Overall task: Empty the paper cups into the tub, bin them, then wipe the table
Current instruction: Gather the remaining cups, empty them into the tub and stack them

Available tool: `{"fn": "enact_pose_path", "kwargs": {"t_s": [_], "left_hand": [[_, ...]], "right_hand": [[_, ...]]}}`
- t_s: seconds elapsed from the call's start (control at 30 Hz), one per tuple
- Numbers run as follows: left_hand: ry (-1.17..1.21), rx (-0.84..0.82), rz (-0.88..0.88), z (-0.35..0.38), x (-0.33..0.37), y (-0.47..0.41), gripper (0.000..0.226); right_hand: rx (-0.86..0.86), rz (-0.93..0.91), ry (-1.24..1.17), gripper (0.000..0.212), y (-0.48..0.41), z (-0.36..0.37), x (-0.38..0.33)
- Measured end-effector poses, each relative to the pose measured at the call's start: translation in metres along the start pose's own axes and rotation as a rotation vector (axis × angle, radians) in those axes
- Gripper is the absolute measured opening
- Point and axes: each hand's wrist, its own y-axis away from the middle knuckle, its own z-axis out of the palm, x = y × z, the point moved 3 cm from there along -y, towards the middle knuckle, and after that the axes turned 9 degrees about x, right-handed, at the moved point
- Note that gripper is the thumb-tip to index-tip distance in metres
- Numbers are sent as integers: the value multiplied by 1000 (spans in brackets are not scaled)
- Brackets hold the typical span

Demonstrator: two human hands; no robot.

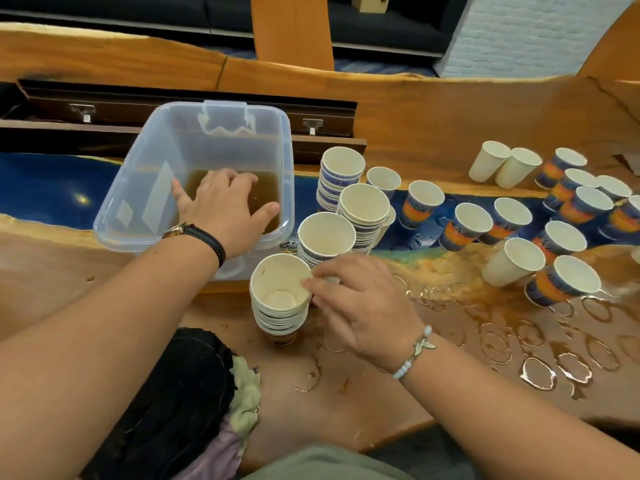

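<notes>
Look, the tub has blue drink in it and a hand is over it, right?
Not quite. The head view shows that the drink in the tub is brown, not blue. The rest is right: the left hand is over it.

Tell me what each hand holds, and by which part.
Right hand pinches the nearest cup stack by its top rim; left hand holds nothing.

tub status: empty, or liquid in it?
Partly filled. Brown liquid covers the floor of the clear tub, a shallow layer far below the rim. A hand over it hides part of the surface.
</notes>
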Motion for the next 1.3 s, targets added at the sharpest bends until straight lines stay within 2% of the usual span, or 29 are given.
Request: {"fn": "enact_pose_path", "kwargs": {"t_s": [0.1,0.2,0.33,0.37,0.43,0.53,0.7,0.8,0.87,0.93,1.0,1.07,1.17,1.3], "left_hand": [[194,50,4,-15,28,-5,48],[449,154,172,-32,80,-3,42],[620,118,464,-32,156,8,32],[634,88,517,-26,174,10,30],[639,14,603,-9,208,15,28],[632,-136,625,24,250,24,29],[549,-363,458,68,286,29,42],[548,-421,334,83,291,25,55],[556,-423,269,86,292,22,67],[607,-418,210,85,293,19,80],[726,-386,162,75,293,14,88],[867,-289,123,59,289,9,82],[996,-90,31,25,276,-5,81],[1062,138,-22,-22,229,-28,85]], "right_hand": [[124,146,79,21,12,-29,39],[95,390,318,24,40,-64,100],[-276,873,759,27,89,-104,187],[-368,953,829,31,100,-113,204],[-525,1000,907,35,119,-122,230],[-654,903,933,33,132,-120,253],[-702,683,895,28,135,-118,269],[-600,597,852,17,121,-128,266],[-470,482,804,6,102,-141,257],[-327,343,683,10,76,-157,243],[-193,168,538,5,41,-171,225],[-134,85,397,16,6,-180,208],[-49,17,260,25,-40,-185,180],[142,-7,165,20,-96,-169,150]]}}
